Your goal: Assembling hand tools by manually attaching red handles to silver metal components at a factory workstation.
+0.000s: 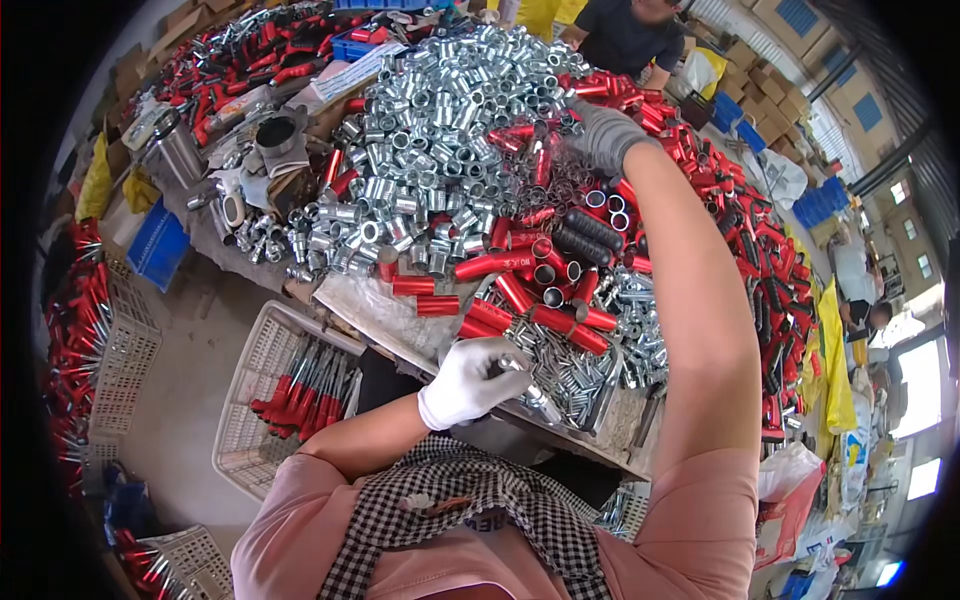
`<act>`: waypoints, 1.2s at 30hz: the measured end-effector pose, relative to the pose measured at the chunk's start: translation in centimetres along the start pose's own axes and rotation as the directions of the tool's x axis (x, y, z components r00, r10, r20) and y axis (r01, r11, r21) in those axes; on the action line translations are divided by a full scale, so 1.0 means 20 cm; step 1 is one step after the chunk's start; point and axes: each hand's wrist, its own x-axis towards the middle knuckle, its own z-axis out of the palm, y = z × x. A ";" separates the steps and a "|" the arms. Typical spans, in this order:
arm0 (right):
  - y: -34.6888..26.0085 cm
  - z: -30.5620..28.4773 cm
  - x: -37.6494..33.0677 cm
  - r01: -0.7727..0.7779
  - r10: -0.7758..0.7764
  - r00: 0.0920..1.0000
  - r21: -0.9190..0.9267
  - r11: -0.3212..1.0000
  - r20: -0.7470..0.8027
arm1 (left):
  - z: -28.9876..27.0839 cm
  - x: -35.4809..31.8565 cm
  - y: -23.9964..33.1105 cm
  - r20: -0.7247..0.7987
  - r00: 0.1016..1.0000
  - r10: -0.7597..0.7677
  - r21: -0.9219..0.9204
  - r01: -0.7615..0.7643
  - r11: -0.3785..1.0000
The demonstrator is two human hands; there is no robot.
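My left hand (470, 385), in a white glove, is closed around a slim silver metal shaft (541, 402) at the near edge of the bench. Beyond the shaft lie loose small silver pins (570, 375) and several red metal tubes (497, 265). My right arm stretches far across the bench. At its end my right hand (605, 138), in a grey glove, reaches down to a heap of thin wire springs (570, 178) between silver and red parts. Its fingertips are blurred and partly hidden, so their grip cannot be made out. Two black ribbed grips (590, 235) lie nearby.
Silver metal sleeves (430, 120) form a big heap; red parts (735, 200) are piled along the right. A steel flask (175, 148) stands at the left. Below the bench, a white basket (245, 400) holds red-handled tools. Across the bench is another person (625, 40).
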 end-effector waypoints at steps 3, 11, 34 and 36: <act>-0.03 0.08 0.01 -0.083 0.056 0.975 -0.117 0.990 -0.217 | 0.02 0.01 -0.03 -0.029 0.997 0.070 0.042 -0.068 0.997; -0.13 0.02 -0.17 -0.087 0.017 0.976 -0.317 0.944 -0.219 | 0.04 -0.02 -0.03 -0.104 0.991 0.078 -0.009 -0.079 0.997; 0.08 0.86 -0.80 0.423 0.400 0.744 0.841 0.337 -0.535 | 0.09 0.07 -0.12 -0.314 0.895 -0.317 -0.621 0.059 0.782; -0.03 0.74 -1.00 0.408 0.284 0.808 0.837 0.364 -0.517 | 0.09 0.05 -0.13 -0.324 0.885 -0.333 -0.648 0.049 0.760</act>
